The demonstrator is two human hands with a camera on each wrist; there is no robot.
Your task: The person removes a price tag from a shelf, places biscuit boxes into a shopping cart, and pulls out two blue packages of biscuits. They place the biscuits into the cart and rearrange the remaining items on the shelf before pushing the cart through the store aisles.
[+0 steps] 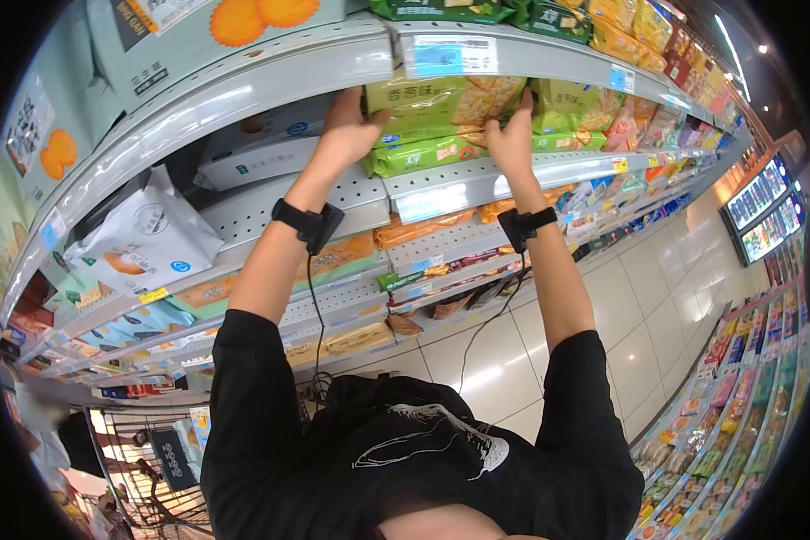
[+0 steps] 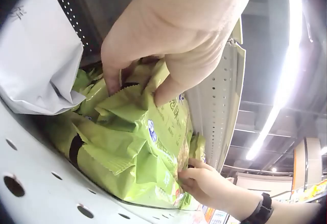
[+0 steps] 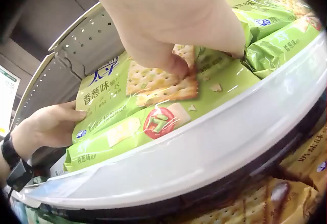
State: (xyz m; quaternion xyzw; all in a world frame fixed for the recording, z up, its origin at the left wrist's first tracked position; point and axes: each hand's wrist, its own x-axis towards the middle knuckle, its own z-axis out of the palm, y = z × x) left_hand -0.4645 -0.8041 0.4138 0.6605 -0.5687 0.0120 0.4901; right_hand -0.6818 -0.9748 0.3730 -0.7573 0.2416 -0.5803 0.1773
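Note:
A green bag of scallion-flavour crackers [image 1: 423,106], printed with square crackers, lies on a middle shelf. At its left end is my left hand [image 1: 349,133]; the left wrist view shows the thumb on the printed front and the fingers hooked over the crimped end [image 2: 122,165]. My right hand [image 1: 511,142] grips the other end, its thumb over the cracker picture [image 3: 138,83]. The right fingertips are tucked between this bag and a neighbouring green bag [image 3: 278,42], partly hidden there. Both hands hold the bag from its two sides.
The shelf above, with its price-tag rail [image 1: 450,56], runs close over the hands. A white bag [image 2: 36,55] stands left of the crackers. Lower shelves hold orange packs [image 1: 423,229]. Cables hang from both wrists. A shopping cart [image 1: 135,450] is at lower left.

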